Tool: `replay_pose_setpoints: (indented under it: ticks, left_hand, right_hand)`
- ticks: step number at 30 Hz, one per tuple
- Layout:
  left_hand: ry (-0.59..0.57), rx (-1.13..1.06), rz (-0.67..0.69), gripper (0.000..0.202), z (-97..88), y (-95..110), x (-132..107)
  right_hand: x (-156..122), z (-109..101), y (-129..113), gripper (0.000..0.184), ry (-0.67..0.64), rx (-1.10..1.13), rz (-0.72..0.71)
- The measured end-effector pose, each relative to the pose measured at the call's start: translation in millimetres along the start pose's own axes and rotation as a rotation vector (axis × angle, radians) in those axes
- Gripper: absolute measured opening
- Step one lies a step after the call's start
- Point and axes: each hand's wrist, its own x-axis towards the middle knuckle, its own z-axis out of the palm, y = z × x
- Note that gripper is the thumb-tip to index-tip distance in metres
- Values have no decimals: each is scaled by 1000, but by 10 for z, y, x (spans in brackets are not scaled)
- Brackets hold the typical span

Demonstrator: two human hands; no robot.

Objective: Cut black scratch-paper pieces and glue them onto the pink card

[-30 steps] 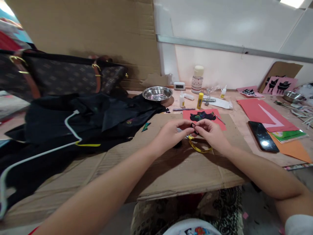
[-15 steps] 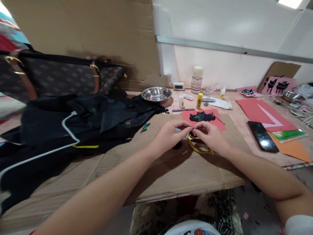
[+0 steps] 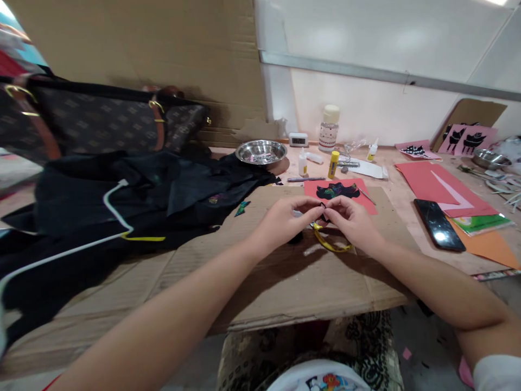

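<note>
My left hand and my right hand meet over the cardboard sheet. Between their pinched fingertips is a small black piece, mostly covered by the fingers; its material is hard to tell. Just below lie yellow-handled scissors, partly hidden by the hands. Beyond the fingertips, a red sheet of paper bears a black wavy cutout with coloured patches. A slim tool lies on its right side. Left of my hands, a small black-and-green scrap rests on the cardboard.
Black fabric with a white cable covers the left side, before a brown patterned bag. A steel bowl, glue stick and glue bottle stand behind. A phone and coloured papers lie right.
The black piece between my fingertips shows a little more and sits slightly higher. Both hands stay pinched together in nearly the same place. The view has shifted slightly.
</note>
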Motion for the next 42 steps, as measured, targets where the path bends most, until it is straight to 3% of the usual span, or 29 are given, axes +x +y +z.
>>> replay_pose_setpoints:
  ticks: [9, 19, 23, 28, 32, 36, 38, 42]
  left_hand:
    - [24, 28, 49, 21, 12, -40, 17]
    - [14, -86, 20, 53, -3, -70, 34]
    - [-18, -69, -28, 36, 28, -79, 29]
    - [67, -134, -43, 34, 5, -84, 42]
    - [98, -262, -94, 39, -88, -72, 62]
    - [127, -330, -135, 43, -191, -57, 77]
    - [164, -322, -100, 42, -238, -50, 88]
    - [236, -259, -52, 38, -306, -68, 125]
  right_hand:
    - [-7, 9, 35, 27, -43, -90, -61]
    - [-7, 17, -27, 34, -36, 36, 24]
    - [-1, 13, -26, 33, -8, 37, 15]
    - [0, -22, -50, 27, -32, -23, 4]
    - [36, -138, -77, 14, -89, -391, -75]
    - [83, -233, -61, 31, -285, -828, -138]
    - [102, -227, -52, 28, -339, -908, -142]
    - [111, -160, -59, 24, -322, -904, -124]
